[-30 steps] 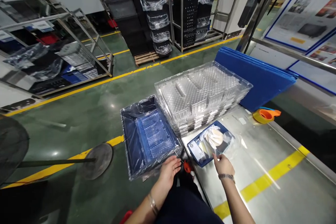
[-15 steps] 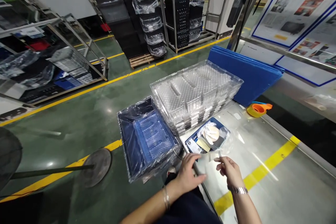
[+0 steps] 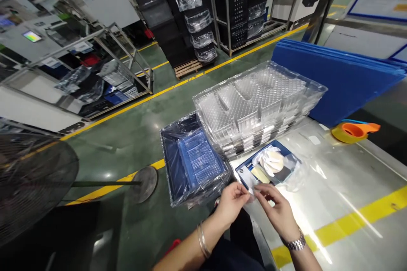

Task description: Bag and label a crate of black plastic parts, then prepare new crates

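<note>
My left hand [image 3: 231, 203] and my right hand [image 3: 276, 208] meet at the near edge of the steel table [image 3: 343, 186], fingertips pinching a small white paper slip [image 3: 251, 187] between them. Just beyond the fingers lies a small blue tray [image 3: 246, 168] holding a round cream pad, white cloth and a clear bag. Behind it stands a stack of clear plastic blister trays [image 3: 257, 106]. To the left, below the table edge, sits a blue bin [image 3: 170, 165] lined with clear film, a blue blister tray inside it.
Blue corrugated sheets [image 3: 333, 80] lean at the table's back right. An orange tape dispenser [image 3: 354, 131] lies on the table's right. A floor fan [image 3: 34, 182] stands at left. Racks and black crates wrapped in film fill the far floor beyond yellow lines.
My left hand came up from the bin's corner to the table edge. My right hand drew back from the small blue tray, and both now pinch the paper slip together.
</note>
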Demonstrator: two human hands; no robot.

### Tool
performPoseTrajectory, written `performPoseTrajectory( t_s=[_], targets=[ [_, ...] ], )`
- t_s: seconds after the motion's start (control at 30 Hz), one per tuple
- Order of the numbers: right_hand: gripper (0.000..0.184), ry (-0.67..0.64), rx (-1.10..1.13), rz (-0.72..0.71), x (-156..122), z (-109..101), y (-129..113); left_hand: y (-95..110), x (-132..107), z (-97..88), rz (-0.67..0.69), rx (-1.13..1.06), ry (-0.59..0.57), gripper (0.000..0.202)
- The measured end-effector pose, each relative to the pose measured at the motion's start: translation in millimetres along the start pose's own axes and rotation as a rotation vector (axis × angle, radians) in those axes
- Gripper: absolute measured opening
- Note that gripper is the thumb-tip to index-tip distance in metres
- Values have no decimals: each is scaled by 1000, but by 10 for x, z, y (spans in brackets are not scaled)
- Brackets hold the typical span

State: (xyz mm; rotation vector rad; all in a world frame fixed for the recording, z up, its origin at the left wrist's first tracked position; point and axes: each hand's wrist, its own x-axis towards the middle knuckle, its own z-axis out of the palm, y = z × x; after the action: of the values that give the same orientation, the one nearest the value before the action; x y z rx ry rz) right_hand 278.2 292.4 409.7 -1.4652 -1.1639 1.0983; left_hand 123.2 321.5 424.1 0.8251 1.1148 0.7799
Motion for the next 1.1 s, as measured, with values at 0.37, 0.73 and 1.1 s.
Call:
performPoseTrajectory(
  t_s=[0.37, 0.73, 1.1],
  targets=[
    [51, 109, 213, 262, -270, 1002, -183, 178, -671, -755, 437, 550, -143, 29],
    [38, 186, 550, 347, -637, 2668, -695, 321, -1194, -2872, 21, -181, 92, 49],
    [19, 127, -481, -449, -1099, 3653, -922, 301, -1465, -3635, 259, 192, 190, 12]
  ],
)
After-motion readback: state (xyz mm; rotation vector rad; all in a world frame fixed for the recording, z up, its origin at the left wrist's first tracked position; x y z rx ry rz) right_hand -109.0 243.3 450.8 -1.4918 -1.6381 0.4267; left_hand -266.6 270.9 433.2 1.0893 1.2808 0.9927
